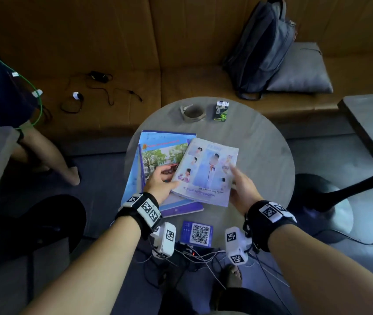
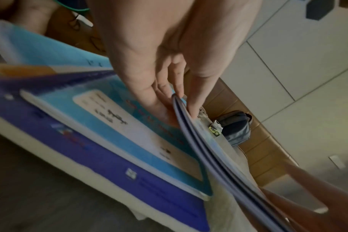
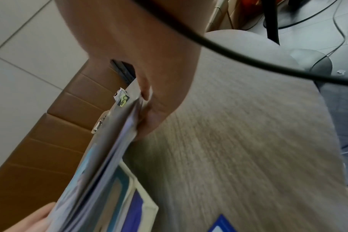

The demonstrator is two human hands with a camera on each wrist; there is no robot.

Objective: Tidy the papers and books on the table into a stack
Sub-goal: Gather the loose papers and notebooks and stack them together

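Observation:
A pale blue notebook (image 1: 206, 171) with figures on its cover is lifted at a tilt over a stack of books (image 1: 156, 153) on the round grey table (image 1: 260, 155). My left hand (image 1: 161, 180) grips the notebook's left edge, thumb on top and fingers underneath; the left wrist view shows those fingers (image 2: 159, 100) under the notebook (image 2: 213, 149). My right hand (image 1: 241, 185) pinches its right edge, seen edge-on as the notebook (image 3: 109, 149) in the right wrist view. The stack holds a tree-picture book, a light blue one and a purple one (image 2: 101, 157).
A roll of tape (image 1: 193, 113) and a small green-and-black box (image 1: 221, 110) sit at the table's far edge. A QR-code card (image 1: 197, 233) lies at the near edge. A backpack (image 1: 262, 48) and cushion (image 1: 301, 69) rest on the sofa. Another person's legs (image 1: 51, 155) stand left.

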